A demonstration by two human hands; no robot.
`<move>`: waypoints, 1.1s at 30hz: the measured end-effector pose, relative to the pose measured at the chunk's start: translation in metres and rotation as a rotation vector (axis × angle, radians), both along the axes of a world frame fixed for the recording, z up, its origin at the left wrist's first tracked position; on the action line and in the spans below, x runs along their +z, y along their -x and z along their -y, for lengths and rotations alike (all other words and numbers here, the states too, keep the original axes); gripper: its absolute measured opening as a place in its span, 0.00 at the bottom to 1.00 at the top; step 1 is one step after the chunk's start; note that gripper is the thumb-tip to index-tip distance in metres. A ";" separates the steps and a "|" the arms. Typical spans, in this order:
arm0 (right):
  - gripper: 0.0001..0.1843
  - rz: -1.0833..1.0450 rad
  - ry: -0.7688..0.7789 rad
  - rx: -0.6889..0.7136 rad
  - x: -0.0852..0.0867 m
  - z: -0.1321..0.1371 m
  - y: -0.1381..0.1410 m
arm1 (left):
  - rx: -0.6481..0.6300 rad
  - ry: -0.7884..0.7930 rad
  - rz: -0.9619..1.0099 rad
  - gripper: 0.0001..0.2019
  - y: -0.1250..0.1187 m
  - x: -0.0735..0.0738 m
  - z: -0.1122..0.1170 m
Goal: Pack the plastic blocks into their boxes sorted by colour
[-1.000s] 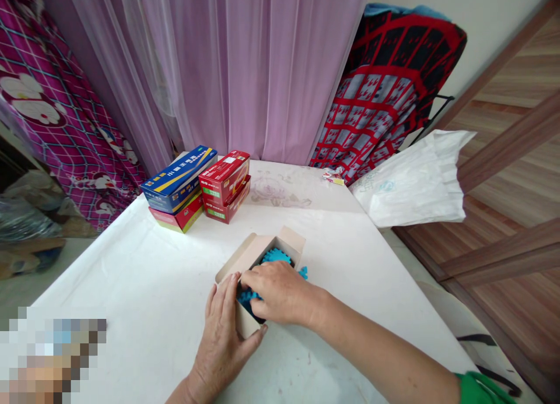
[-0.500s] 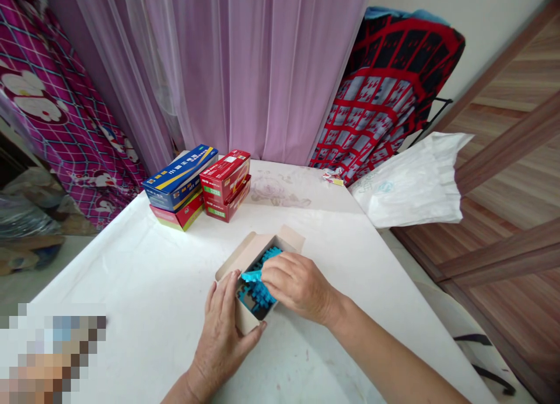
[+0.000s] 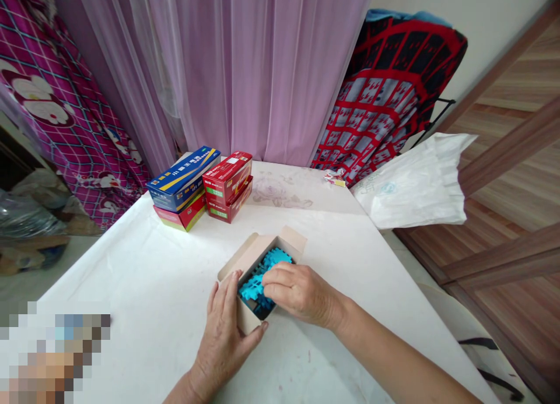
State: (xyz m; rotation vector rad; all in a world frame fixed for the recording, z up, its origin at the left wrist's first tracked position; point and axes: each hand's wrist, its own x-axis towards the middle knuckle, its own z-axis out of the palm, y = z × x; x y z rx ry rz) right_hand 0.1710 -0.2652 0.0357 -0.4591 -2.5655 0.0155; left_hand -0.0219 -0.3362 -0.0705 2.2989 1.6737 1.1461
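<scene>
An opened small carton [image 3: 246,318] sits at a slant on the table, flaps folded out. Inside it lie several bright blue toothed plastic pieces [image 3: 279,256], jumbled together. My left hand [image 3: 222,328] clasps the near end of the carton, fingers along its left wall and thumb at the near right corner. With fingertips pinched, my right hand [image 3: 301,293] holds a blue toothed plastic piece [image 3: 251,288] within the carton's opening. The fingers partly cover that piece and the carton's right side.
Behind the carton on the white table [image 3: 144,293] stand a blue box [image 3: 184,179] on a red and green box [image 3: 181,217], and two stacked red boxes [image 3: 228,179]. A white bag [image 3: 415,188] hangs at the right edge. A small wrapper [image 3: 335,178] lies at the back.
My right hand has moved slightly down, and the blue piece it pinches now lies lower and flatter over the carton's contents. My left hand keeps its grip on the carton.
</scene>
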 end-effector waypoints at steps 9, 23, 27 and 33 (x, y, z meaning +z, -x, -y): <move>0.09 -0.253 0.031 -0.218 0.008 -0.011 -0.023 | 0.001 0.005 -0.007 0.46 0.000 0.004 0.000; 0.09 0.019 0.159 -0.534 0.003 -0.002 -0.034 | 0.010 -0.013 -0.007 0.44 0.000 0.004 0.001; 0.07 0.057 0.277 -0.525 0.004 0.001 -0.020 | 0.010 -0.010 -0.010 0.45 0.000 0.004 0.000; 0.07 -0.035 0.339 -0.534 0.006 -0.002 -0.004 | 0.011 -0.016 -0.024 0.45 0.000 0.003 0.000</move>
